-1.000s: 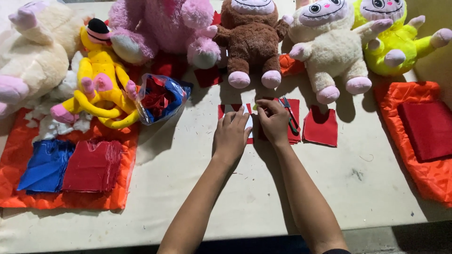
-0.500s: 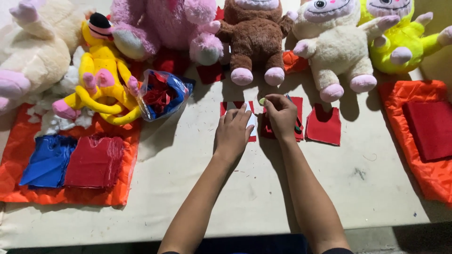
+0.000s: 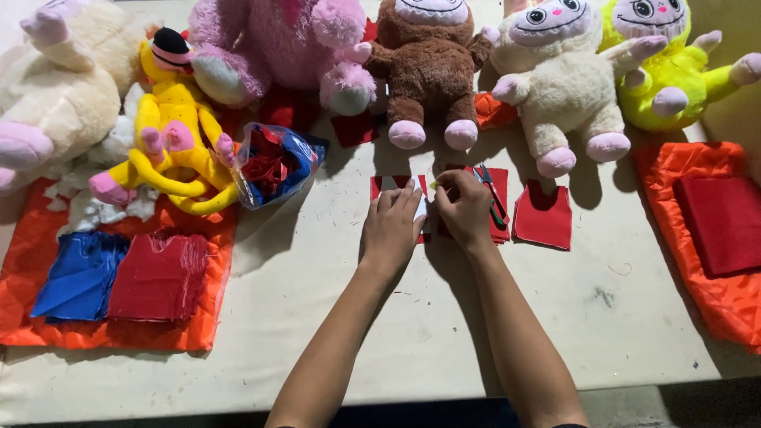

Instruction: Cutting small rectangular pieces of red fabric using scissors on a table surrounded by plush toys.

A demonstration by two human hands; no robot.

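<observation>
Left hand (image 3: 391, 226) lies flat, fingers spread, pressing a small red felt piece (image 3: 383, 185) onto the counter (image 3: 333, 317); nothing is pinched in that grip. Right hand (image 3: 465, 210) is curled, fingertips narrow, on the neighbouring red piece (image 3: 499, 226), just beside the scissors (image 3: 491, 198); I cannot tell whether it holds anything. To do this well, I judge: keep the flat palm steady so the felt doesn't slide, and work the edge with the fingertips only.

Counter is pale cloth, flecked with thread scraps. Plush toys line the far edge, brown one (image 3: 432, 71) directly ahead. Orange fabric (image 3: 47, 337) on the left carries blue and red stacks.
</observation>
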